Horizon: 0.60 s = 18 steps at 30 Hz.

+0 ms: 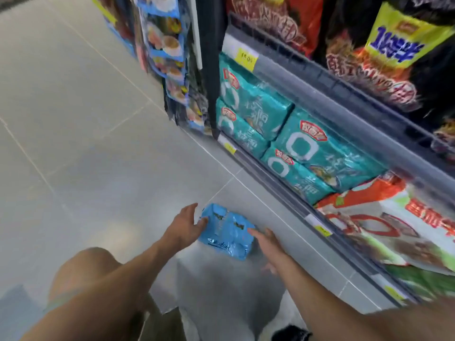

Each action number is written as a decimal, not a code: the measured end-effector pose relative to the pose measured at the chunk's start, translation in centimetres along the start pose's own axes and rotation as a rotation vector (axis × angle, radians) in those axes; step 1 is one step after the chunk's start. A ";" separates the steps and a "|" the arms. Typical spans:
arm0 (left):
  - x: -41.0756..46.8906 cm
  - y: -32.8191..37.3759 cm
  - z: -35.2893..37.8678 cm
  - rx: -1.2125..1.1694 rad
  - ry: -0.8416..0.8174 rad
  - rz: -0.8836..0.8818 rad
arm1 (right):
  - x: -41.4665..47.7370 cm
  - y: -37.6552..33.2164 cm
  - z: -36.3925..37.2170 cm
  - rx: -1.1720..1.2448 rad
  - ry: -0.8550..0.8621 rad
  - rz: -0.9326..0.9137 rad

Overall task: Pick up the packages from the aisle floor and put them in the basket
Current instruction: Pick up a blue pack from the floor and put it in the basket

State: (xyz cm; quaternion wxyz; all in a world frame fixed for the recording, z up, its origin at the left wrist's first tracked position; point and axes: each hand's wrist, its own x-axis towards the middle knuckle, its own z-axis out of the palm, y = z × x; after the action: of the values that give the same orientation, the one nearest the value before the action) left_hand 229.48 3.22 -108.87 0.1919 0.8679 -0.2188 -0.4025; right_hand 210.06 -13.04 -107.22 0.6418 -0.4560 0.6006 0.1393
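A light blue package [226,232] lies flat on the grey tiled aisle floor, close to the foot of the shelving. My left hand [184,225] is at its left side with fingers spread and straight, fingertips touching the package's left edge. My right hand [268,242] is at its right side, fingers straight, fingertips at the package's right edge. Neither hand has closed round it. No basket is in view.
Shelving [283,153] runs along the right, its low shelves stacked with teal noodle multipacks [307,148] and red-and-white packs [384,217]. Hanging snack strips [170,52] stand further down the aisle. My bent knee [83,271] is at lower left; a dark shoe [293,334] at the bottom.
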 end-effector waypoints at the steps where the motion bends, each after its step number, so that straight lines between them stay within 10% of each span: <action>1: 1.6 -0.7 1.0 -0.050 -0.002 -0.026 | 2.3 0.5 0.1 0.057 -0.014 0.033; 9: 9.5 -3.5 7.3 -0.869 -0.114 -0.457 | 12.5 5.5 2.3 0.351 -0.153 0.129; 18: 11.5 -5.3 7.2 -0.899 -0.345 -0.365 | 15.6 6.9 4.0 0.600 -0.101 0.177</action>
State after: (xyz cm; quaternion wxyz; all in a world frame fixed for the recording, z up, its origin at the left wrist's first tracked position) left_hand 231.75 0.31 -122.96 0.4338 0.6447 0.1026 -0.6210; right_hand 211.40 -12.05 -124.68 0.7621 -0.1849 0.6196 0.0339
